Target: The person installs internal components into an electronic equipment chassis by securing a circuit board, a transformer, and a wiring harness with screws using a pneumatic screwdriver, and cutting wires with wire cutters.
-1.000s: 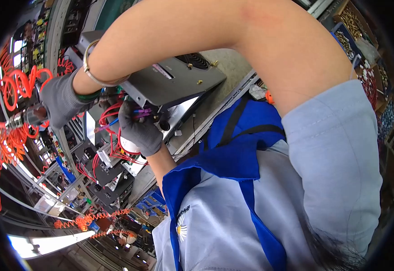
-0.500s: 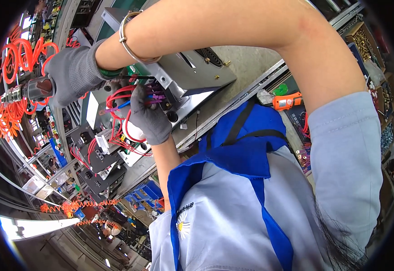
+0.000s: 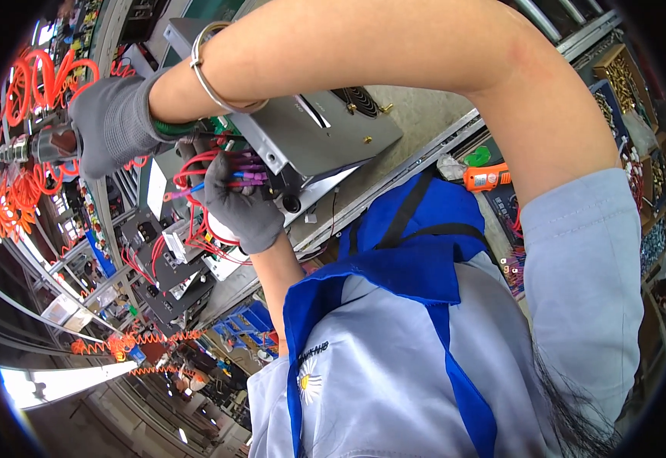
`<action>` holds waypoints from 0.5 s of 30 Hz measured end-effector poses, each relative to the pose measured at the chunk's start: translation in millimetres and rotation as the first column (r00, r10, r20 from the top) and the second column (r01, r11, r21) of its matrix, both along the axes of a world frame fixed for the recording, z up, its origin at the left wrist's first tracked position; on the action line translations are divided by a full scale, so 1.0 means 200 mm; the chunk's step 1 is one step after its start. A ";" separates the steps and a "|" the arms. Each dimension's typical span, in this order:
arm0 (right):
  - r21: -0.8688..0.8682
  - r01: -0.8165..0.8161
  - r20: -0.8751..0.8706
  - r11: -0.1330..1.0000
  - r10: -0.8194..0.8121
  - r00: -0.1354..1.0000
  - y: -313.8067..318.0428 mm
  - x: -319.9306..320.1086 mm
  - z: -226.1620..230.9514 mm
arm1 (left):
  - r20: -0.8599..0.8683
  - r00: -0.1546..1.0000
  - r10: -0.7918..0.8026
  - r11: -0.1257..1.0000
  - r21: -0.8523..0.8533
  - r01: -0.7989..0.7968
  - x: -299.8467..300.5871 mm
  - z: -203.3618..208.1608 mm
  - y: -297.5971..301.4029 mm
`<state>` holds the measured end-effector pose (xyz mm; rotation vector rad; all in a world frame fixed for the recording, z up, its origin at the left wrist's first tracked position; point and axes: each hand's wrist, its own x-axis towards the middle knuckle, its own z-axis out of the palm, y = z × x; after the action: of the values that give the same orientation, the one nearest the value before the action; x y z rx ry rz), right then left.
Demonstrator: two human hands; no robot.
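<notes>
1. The right hand (image 3: 115, 126), in a grey glove, is at the upper left, at the end of the bare forearm that arches across the top. It grips a power tool (image 3: 54, 143), whose rounded body and silver end stick out to the left of the glove.
2. The right fingers are curled around the tool; their tips are hidden behind the glove, so their exact placing cannot be told.
3. The left hand (image 3: 245, 217), also gloved in grey, is below and to the right of it. Its thumb and fingers are closed on a bunch of red wires (image 3: 189, 164) with purple and blue sleeves near their ends.
4. The wires lie at the open side of a grey metal box (image 3: 314, 141), just beside its near corner. Whether any wire end touches a fixing point cannot be told.
5. The box sits tilted in the view on a workbench (image 3: 428, 114); small brass bolts (image 3: 368, 140) stand out from its face.
6. A silver bracelet (image 3: 198, 67) circles the right forearm, partly in front of the box.
7. Red coiled hoses (image 3: 24, 84) hang at the far left, near the tool.
8. An orange tool (image 3: 487, 177) lies on the right, beyond the blue apron (image 3: 417, 275), well apart from both hands.
</notes>
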<state>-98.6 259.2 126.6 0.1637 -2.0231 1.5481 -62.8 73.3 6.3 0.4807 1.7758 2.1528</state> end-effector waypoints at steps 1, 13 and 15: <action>0.030 -0.011 0.033 0.999 0.010 0.999 0.01 0.00 0.01 | -0.003 1.000 0.011 1.000 -0.002 -0.011 0.00 0.01 0.01; 0.042 -0.042 0.200 0.998 0.033 0.979 -0.03 -0.17 -0.04 | -0.004 0.999 -0.034 0.999 -0.024 0.034 0.10 0.10 0.13; 0.060 -0.035 0.124 0.998 0.027 0.992 -0.02 -0.09 -0.02 | 0.078 0.989 0.127 0.991 0.021 -0.129 0.10 0.10 0.16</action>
<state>-116.0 254.7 123.2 0.1270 -2.1757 1.5486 -42.3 104.6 26.0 0.2931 1.7833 2.2509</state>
